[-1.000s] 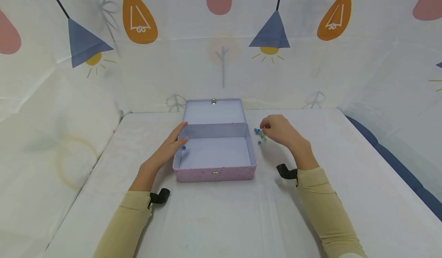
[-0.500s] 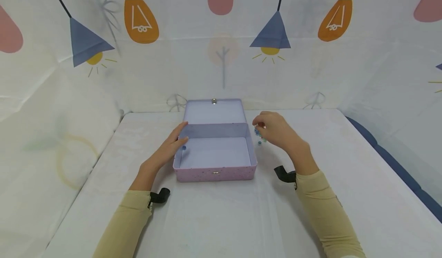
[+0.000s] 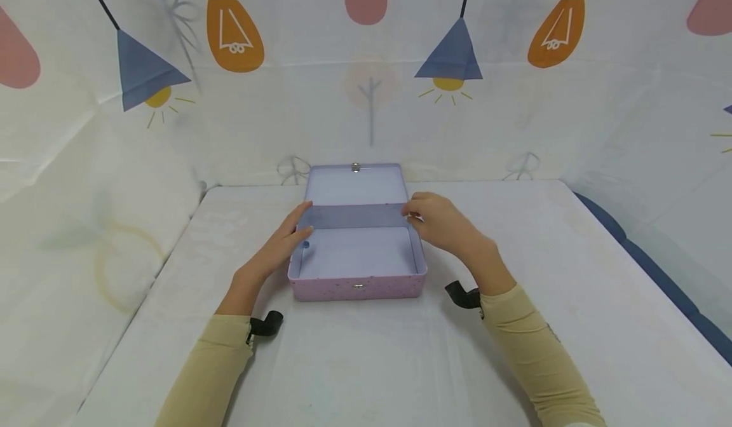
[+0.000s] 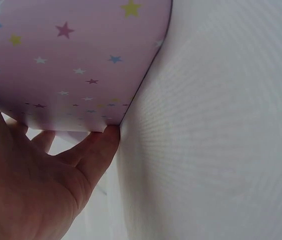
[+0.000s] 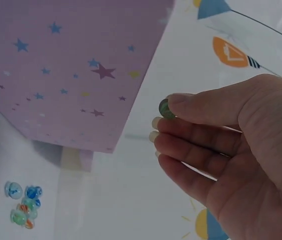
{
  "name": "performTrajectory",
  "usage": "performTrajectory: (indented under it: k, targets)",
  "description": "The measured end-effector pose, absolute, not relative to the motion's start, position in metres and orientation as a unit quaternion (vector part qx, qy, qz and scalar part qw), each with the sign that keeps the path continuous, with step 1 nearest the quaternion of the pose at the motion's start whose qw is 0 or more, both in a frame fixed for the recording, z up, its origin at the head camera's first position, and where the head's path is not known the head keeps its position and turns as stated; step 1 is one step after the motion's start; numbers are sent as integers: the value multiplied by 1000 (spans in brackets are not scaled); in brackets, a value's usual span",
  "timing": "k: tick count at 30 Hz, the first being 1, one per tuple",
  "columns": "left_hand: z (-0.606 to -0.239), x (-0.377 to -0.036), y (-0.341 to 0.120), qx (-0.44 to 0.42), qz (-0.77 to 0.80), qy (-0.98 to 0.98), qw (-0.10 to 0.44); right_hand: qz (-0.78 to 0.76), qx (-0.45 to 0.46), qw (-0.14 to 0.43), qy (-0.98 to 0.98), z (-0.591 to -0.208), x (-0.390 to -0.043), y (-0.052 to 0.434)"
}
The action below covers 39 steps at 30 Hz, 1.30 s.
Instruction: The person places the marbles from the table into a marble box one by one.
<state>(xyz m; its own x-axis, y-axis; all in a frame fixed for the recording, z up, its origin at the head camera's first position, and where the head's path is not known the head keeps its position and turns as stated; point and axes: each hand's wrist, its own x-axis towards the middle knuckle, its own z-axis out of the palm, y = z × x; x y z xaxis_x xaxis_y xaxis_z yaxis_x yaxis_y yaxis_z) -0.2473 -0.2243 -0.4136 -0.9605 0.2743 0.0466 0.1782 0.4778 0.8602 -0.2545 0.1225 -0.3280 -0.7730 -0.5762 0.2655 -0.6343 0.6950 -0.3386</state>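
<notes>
A pink box (image 3: 326, 289) holds a blue marble (image 3: 305, 244) near its left wall, against which the left hand (image 3: 279, 244) rests, fingers spread, while farther back the right hand (image 3: 443, 225) pinches a green marble (image 5: 164, 108) by the right rim, loose marbles (image 5: 14, 190) lie alongside, and the lid (image 3: 356, 185) is tipped back behind.

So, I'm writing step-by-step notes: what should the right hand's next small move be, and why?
Probably ease the right hand a little left and release the green marble inside the box: thumb and fingers pinch it by the box's right side, the lid is open, and a blue marble already lies inside.
</notes>
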Motion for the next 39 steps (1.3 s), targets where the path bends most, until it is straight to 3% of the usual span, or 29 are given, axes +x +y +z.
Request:
performTrajectory:
  k: [24, 39]
  targets:
    - [-413, -245, -225, 130, 494, 858, 46, 138, 410, 56, -900, -360, -248, 85]
    - [-413, -244, -225, 135, 495, 857, 45, 137, 398, -5, -907, -378, -247, 70]
